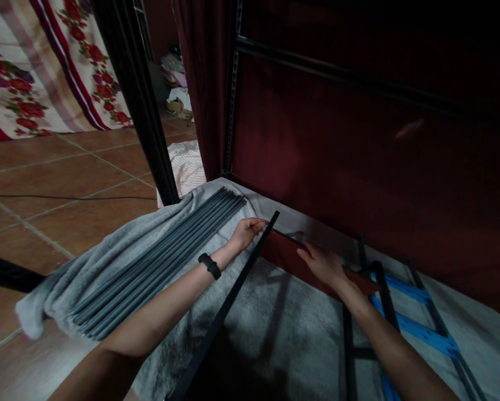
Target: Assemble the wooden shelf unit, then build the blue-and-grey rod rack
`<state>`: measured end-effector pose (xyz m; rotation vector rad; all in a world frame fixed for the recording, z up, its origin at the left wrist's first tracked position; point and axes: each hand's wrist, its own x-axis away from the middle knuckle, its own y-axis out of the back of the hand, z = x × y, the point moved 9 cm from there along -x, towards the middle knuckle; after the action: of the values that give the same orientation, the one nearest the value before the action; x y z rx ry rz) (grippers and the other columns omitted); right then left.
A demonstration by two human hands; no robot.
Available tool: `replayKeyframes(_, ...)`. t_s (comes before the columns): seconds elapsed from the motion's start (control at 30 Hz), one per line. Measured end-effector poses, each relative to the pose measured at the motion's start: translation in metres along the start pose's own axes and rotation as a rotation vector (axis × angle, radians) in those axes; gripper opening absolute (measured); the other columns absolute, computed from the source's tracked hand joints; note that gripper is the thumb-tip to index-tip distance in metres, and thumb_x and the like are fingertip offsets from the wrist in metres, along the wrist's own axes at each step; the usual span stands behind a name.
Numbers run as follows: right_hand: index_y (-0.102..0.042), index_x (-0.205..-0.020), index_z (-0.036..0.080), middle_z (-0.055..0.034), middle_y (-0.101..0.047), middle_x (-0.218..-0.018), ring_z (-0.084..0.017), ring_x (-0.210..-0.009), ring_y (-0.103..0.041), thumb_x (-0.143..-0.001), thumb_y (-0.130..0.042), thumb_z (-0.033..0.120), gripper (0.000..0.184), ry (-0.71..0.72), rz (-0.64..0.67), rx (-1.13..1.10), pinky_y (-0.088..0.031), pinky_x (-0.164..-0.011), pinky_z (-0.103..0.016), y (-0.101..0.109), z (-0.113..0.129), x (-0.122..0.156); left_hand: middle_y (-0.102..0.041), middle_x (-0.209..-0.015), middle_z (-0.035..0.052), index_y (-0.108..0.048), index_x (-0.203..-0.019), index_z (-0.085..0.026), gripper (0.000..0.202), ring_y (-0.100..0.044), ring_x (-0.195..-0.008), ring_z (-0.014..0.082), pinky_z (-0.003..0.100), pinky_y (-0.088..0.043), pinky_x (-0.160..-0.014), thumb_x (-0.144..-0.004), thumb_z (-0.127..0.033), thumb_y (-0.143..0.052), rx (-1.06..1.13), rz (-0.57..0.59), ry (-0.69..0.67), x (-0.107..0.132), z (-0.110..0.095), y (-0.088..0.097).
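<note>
A reddish-brown panel (pixel 289 256) stands on edge on the grey blanket, its left end against a long dark metal bar (pixel 237 287). My left hand (pixel 247 231), a black band on its wrist, pinches at that joint near the bar's far end. What lies between those fingertips is too small to make out. Across the panel's top edge, my right hand (pixel 323 263) grips it, thumb on the near side and fingers partly hidden behind. To the left lies a row of several grey rods (pixel 161 262).
Blue and black metal frame parts (pixel 421 312) lie at right on the blanket (pixel 308 323). A black upright post (pixel 139 100) rises at left. Dark red cloth (pixel 316 150) hangs behind, crossed by a black rail (pixel 300 61). A cable (pixel 69 196) crosses the tiled floor.
</note>
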<state>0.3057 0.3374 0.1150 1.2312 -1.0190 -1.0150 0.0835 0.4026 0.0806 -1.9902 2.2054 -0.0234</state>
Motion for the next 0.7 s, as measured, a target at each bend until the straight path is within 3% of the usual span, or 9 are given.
replayKeyframes(0.13, -0.061, -0.117, 0.023, -0.0067, -0.072, -0.109, -0.024, -0.103, -0.068, -0.103, -0.027, 0.048, 0.045, 0.01, -0.004, -0.017, -0.047, -0.083, -0.033, 0.0006, 0.0013, 0.0002, -0.069, -0.073, 0.0025, -0.077, -0.083, -0.014, 0.015, -0.056, -0.064, 0.0116, 0.023, -0.044, -0.062, -0.076, -0.026, -0.073, -0.038, -0.016, -0.063, -0.0008, -0.0072, -0.0006)
replayKeyframes(0.3, -0.061, -0.117, 0.024, -0.0056, -0.072, -0.11, -0.024, -0.103, -0.069, -0.103, -0.028, 0.048, 0.043, -0.001, 0.003, -0.023, -0.047, -0.083, -0.033, -0.0002, 0.0, 0.0, -0.065, -0.065, -0.0006, -0.069, -0.086, -0.014, 0.019, -0.056, -0.057, 0.0111, 0.023, -0.045, -0.058, -0.07, -0.022, -0.075, 0.098, 0.04, -0.034, -0.0002, -0.0069, -0.0033)
replayKeyframes(0.4, -0.06, -0.119, 0.024, -0.0061, -0.072, -0.11, -0.025, -0.103, -0.069, -0.102, -0.029, 0.049, 0.043, -0.016, 0.019, 0.003, -0.047, -0.082, -0.033, -0.0026, -0.0022, -0.0012, -0.065, -0.064, -0.0008, -0.064, -0.078, -0.015, 0.019, -0.058, -0.057, 0.0118, 0.024, -0.048, -0.058, -0.066, -0.022, -0.078, 0.13, 0.026, -0.023, -0.0003, -0.0069, 0.0001)
replayKeyframes(0.7, -0.061, -0.12, 0.025, -0.0065, -0.072, -0.114, -0.025, -0.105, -0.069, -0.102, -0.029, 0.048, 0.043, -0.025, 0.019, 0.04, -0.048, -0.082, -0.034, -0.005, -0.0036, -0.0027, -0.068, -0.068, 0.0023, -0.069, -0.074, -0.015, 0.031, -0.062, -0.063, 0.0147, 0.027, -0.052, -0.063, -0.067, -0.041, -0.084, 0.133, 0.008, 0.026, 0.0028, 0.0004, -0.002)
